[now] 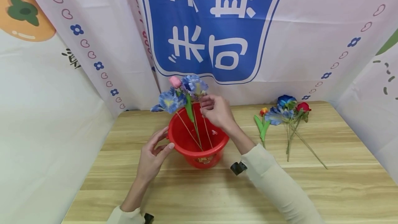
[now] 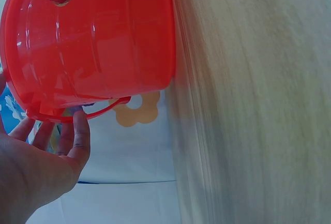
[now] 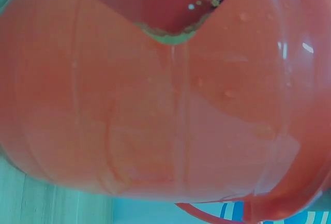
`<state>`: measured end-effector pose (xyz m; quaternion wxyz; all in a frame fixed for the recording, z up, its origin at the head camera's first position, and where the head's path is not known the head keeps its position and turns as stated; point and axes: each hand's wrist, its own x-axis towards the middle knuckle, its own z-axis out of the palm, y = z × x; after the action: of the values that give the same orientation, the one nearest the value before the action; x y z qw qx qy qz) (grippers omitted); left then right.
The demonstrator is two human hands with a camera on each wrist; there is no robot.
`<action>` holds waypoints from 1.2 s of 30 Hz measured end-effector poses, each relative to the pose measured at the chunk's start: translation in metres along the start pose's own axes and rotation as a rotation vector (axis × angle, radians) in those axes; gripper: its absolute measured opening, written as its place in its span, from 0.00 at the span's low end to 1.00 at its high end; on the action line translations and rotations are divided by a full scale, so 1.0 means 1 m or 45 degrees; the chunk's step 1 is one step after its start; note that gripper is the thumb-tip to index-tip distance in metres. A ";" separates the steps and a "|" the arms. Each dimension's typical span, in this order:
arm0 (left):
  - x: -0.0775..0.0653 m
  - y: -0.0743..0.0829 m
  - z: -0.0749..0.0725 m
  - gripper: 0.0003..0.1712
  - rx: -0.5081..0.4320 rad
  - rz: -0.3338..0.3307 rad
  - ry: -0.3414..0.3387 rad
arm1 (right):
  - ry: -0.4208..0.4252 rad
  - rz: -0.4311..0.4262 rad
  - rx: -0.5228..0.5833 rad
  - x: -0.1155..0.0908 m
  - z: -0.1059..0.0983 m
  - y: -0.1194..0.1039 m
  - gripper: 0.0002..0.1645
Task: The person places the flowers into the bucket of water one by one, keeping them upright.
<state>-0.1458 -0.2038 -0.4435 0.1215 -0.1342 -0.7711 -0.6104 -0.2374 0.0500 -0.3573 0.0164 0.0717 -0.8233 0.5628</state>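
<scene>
A red plastic bucket (image 1: pixel 203 155) stands upright on the table, artificial flowers leaning in it. Its contents include a pink tulip (image 1: pixel 175 82) and a blue flower (image 1: pixel 169 101) on a thin stem. My left hand (image 1: pixel 151 153) rests against the bucket's left rim with fingers spread; in the left wrist view the fingertips touch near the rim and red handle (image 2: pixel 106 111). Over the right rim, my right hand (image 1: pixel 217 111) pinches the stem of another blue flower (image 1: pixel 198 85), whose lower end is inside the bucket. The right wrist view shows mostly the bucket's wall (image 3: pixel 155 110), the hand hidden.
On the right of the wooden table (image 1: pixel 217 196) lie a red rose (image 1: pixel 303 107), a dark blue rose (image 1: pixel 286 100), a light blue flower (image 1: pixel 278 115) and a small orange tulip (image 1: pixel 263 111). A printed curtain (image 1: pixel 264 61) hangs behind the table's back edge.
</scene>
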 end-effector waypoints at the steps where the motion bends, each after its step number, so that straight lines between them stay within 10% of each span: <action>1: 0.000 0.000 0.000 0.34 0.002 -0.001 -0.002 | 0.010 0.006 0.019 -0.001 -0.001 0.000 0.19; 23: 0.002 0.000 0.000 0.34 -0.021 -0.003 0.005 | 0.134 -0.049 0.434 -0.006 -0.028 -0.006 0.24; 36: 0.001 0.000 0.000 0.34 -0.026 -0.003 0.003 | 0.121 -0.033 0.153 -0.004 -0.003 0.004 0.19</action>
<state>-0.1463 -0.2035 -0.4433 0.1204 -0.1337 -0.7649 -0.6185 -0.2345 0.0546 -0.3598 0.0585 0.0565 -0.7854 0.6136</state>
